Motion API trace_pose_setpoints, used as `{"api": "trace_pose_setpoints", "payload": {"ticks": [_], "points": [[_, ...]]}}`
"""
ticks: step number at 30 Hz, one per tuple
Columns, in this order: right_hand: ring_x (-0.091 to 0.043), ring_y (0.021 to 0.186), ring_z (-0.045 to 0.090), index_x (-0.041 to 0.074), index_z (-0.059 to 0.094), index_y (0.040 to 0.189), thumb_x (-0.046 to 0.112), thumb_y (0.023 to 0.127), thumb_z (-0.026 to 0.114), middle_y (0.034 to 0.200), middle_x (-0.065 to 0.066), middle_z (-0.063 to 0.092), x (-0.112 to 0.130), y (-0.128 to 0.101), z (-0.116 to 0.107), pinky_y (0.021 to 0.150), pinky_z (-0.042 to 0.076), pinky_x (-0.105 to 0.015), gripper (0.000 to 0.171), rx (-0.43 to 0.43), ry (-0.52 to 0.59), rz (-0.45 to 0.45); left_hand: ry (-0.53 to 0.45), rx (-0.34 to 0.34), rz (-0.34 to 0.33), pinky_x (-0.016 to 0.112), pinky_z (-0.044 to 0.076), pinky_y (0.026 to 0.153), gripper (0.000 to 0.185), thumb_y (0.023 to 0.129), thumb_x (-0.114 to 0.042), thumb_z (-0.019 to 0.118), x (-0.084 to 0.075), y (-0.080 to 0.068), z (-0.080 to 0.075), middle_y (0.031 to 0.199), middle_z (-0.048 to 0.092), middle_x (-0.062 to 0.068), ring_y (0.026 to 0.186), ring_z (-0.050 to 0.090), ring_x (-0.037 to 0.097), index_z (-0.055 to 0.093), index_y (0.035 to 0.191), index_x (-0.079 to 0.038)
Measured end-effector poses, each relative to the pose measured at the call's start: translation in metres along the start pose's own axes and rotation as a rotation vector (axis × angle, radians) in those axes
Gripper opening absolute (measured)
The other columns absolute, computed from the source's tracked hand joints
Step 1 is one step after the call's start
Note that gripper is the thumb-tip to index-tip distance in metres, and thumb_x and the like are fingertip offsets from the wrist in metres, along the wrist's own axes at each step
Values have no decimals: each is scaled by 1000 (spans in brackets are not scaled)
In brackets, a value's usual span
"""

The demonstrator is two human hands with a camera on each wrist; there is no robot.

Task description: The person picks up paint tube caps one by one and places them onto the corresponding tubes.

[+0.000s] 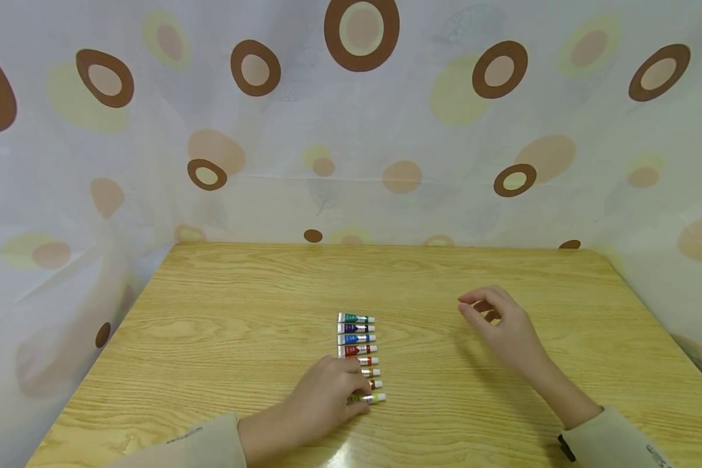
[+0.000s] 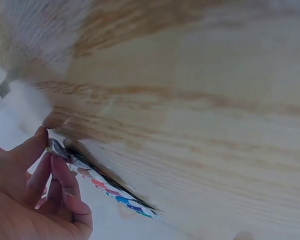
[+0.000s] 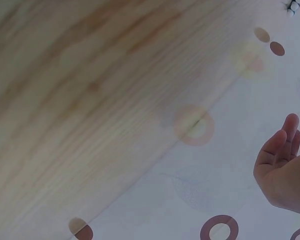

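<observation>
Colourful paint tubes [image 1: 358, 354] lie in a neat row at the lower middle of the head view, side by side, their white caps all turned to the right of the frame. From the top of the row the bands read green, dark blue, blue and red; the nearer ones are partly hidden. The left hand [image 1: 327, 403] covers the flat ends of the lower tubes, fingers curled over them and the thumb tip against the nearest tube [image 1: 373, 398]. In the left wrist view the thumb and fingers [image 2: 60, 175] close on the crimped end of that nearest tube [image 2: 57, 148], with the rest of the row [image 2: 115, 192] running off toward the lower middle of the frame.

The right hand [image 1: 503, 325] sits at the right of the head view, well apart from the tubes, fingers loosely curled and holding nothing; whether it touches the wood I cannot tell. In the right wrist view it shows at the lower right edge [image 3: 282, 165], fingers relaxed and empty.

Beneath everything is a light wood-grain bench [image 1: 210, 312]. Beige sleeves [image 1: 199, 445] show at the bottom edge. A pale curtain [image 1: 351, 130] printed with brown and yellowish ovals fills the upper half of the frame and wraps round the sides of the bench.
</observation>
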State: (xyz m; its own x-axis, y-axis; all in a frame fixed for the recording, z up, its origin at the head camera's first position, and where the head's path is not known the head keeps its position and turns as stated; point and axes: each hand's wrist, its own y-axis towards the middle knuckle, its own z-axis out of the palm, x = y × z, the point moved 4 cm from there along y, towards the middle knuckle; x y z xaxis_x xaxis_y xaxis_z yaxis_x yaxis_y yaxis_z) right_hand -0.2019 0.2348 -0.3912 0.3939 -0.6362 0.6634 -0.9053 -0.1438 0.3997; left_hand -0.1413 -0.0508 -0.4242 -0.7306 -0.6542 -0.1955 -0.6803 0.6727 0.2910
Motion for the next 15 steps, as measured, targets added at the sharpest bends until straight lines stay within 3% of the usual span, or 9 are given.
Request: {"api": "trace_pose_setpoints", "payload": {"ticks": [15], "points": [[2, 90, 58, 14, 71, 110, 20, 103, 64, 110, 2, 64, 1, 1, 1, 75, 50, -15, 11, 17, -2, 2, 35, 4, 16, 22, 53, 77, 16, 85, -32, 83, 1, -2, 2, 92, 73, -9, 86, 67, 5, 79, 90, -18]]}}
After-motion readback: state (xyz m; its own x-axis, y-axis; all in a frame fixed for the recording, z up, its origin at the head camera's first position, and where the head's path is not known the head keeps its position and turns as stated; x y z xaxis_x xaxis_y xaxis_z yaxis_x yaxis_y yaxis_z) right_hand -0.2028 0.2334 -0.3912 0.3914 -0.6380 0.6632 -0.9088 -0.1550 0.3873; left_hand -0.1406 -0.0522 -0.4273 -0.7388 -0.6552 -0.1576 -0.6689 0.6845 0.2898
